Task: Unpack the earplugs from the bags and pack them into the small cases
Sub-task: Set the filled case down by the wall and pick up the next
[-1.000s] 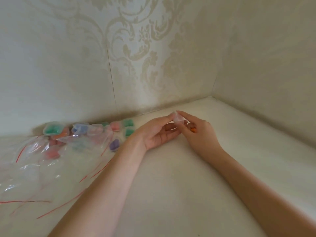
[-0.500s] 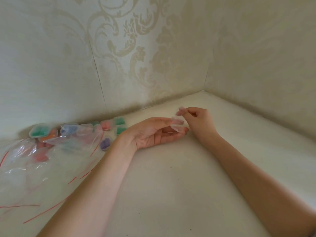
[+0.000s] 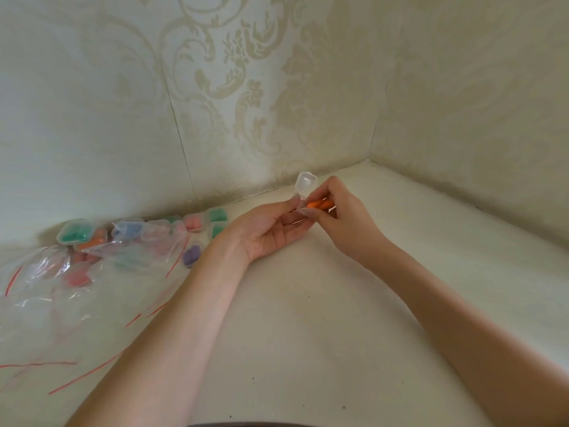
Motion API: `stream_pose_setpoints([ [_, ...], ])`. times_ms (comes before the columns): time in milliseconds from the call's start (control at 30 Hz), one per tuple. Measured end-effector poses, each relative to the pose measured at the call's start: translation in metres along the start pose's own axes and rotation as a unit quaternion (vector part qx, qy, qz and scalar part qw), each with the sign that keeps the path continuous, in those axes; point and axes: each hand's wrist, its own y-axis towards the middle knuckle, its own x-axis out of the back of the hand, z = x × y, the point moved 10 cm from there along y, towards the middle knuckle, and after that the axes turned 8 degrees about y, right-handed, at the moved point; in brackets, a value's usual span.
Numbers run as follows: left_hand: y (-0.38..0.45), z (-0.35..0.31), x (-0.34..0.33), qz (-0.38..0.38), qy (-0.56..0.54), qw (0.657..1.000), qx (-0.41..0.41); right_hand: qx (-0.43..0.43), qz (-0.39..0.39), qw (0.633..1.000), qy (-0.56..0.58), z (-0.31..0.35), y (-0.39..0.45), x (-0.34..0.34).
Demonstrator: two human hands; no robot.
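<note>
The orange earplugs (image 3: 320,205) sit pinched in the right hand (image 3: 341,220), right at the mouth of a clear case (image 3: 304,188) whose lid stands flipped up. The left hand (image 3: 271,229) lies palm up and pinches the case's lower half between thumb and fingertips, so both hands are busy gripping something.

Off to the left, filled cases (image 3: 144,232) in green, blue, pink and purple line the wall, some under crumpled clear bags (image 3: 61,291) with red zip strips, all on the pale tabletop (image 3: 338,334).

What could go sideways, I'd guess: foam plugs are squishy and springy, so if they aren't pushed fully down they may pop back out or get caught when the lid snaps. The case is tiny and slick too, and with only fingertips on it, it could twist loose.
</note>
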Motion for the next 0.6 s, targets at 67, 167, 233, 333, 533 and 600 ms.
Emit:
stream_pose_setpoints([
  [67,0.000,0.001,-0.002,0.006,0.002,1.000,0.005,0.014,-0.003,1.000,-0.025,0.000,0.001,0.002],
  [167,0.000,0.001,-0.002,0.012,-0.003,1.000,0.006,0.025,-0.005,0.999,-0.025,0.003,0.003,0.003],
  [233,0.000,0.001,-0.001,0.010,-0.001,1.000,0.003,0.020,-0.003,1.000,-0.023,0.002,0.004,0.003],
  [333,0.000,0.001,-0.001,0.008,0.008,1.000,0.005,0.021,0.002,0.999,-0.026,0.001,0.003,0.003],
  [533,0.000,0.001,-0.004,0.009,0.033,0.999,-0.003,0.014,-0.066,0.997,0.034,0.000,-0.002,0.016],
  [600,0.000,0.000,-0.006,0.016,0.061,0.998,-0.014,0.013,-0.070,0.997,0.040,0.001,-0.002,0.016],
])
